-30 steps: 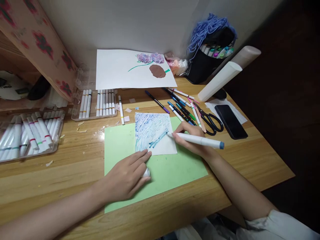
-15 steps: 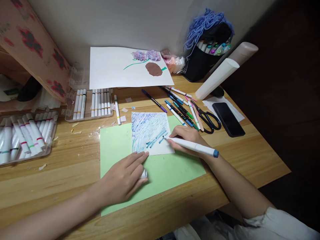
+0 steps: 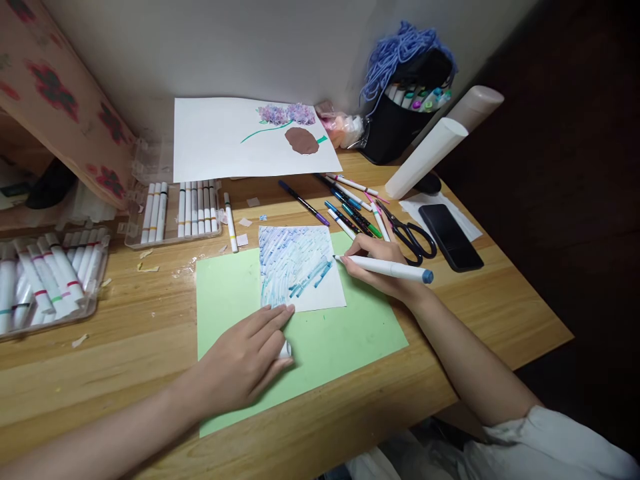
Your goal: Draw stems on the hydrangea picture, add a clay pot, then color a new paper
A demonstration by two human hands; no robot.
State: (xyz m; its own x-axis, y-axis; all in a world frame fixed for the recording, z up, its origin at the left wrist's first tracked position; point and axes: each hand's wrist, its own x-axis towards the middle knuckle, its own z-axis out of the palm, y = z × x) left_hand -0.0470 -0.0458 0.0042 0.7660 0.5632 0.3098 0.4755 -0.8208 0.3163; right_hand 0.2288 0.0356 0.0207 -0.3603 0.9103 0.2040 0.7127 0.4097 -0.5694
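My right hand (image 3: 380, 261) grips a white marker (image 3: 390, 267) with a blue end, its dark tip at the right edge of a white paper square (image 3: 320, 297). Blue and violet strokes cover much of the square, with darker teal strokes towards its lower middle; the lower right is bare white. With its index and middle fingertips, my left hand (image 3: 253, 357) presses the square's lower edge. Tucked between that hand's thumb and curled fingers is a white marker cap (image 3: 286, 350), partly hidden. Beneath the square lies a green sheet (image 3: 345, 347).
Loose pens (image 3: 353, 213), black-handled scissors (image 3: 413, 240) and a phone (image 3: 451, 237) lie beyond my right hand. Cases of markers (image 3: 173, 233) sit at the left. A white sheet with flowers (image 3: 215, 143) leans at the back, near a black pen holder (image 3: 400, 130) and a white tube (image 3: 427, 157).
My right hand has moved the marker tip up and slightly right to the square's edge. More teal strokes show. My left hand stays in place; the whole view has shifted slightly.
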